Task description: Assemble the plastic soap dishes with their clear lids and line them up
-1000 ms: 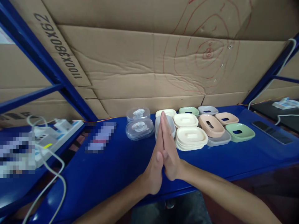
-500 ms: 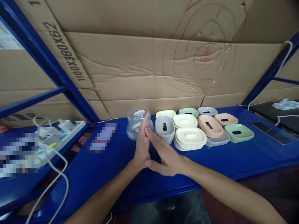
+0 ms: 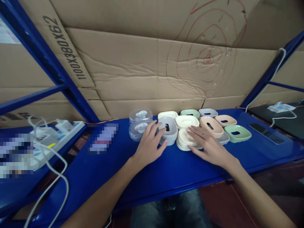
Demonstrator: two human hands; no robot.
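My left hand (image 3: 150, 142) is open, fingers spread, in front of the clear round lids (image 3: 136, 135) and beside a grey oval dish with a slot (image 3: 169, 131). Whether its fingertips touch the grey dish I cannot tell. Over a stack of cream oval pieces (image 3: 182, 141) is my right hand (image 3: 206, 144), also open with its fingers stretched out; it partly hides the stack. Behind lies another cream stack (image 3: 186, 122). To the right, a peach slotted dish (image 3: 211, 126) rests tilted on a grey dish (image 3: 224, 138), with a green dish (image 3: 237, 133) beside it.
A dark phone (image 3: 266, 133) lies on the blue table (image 3: 147, 180) at the right. At the left are a blurred-out flat item (image 3: 104, 138) and white power strips (image 3: 61, 133) with looping cables. A cardboard sheet (image 3: 133, 66) stands behind.
My hands were pressed together in front of the dishes. They have come apart, the left moving to the grey dish and the right over the cream stack. The view has shifted slightly.
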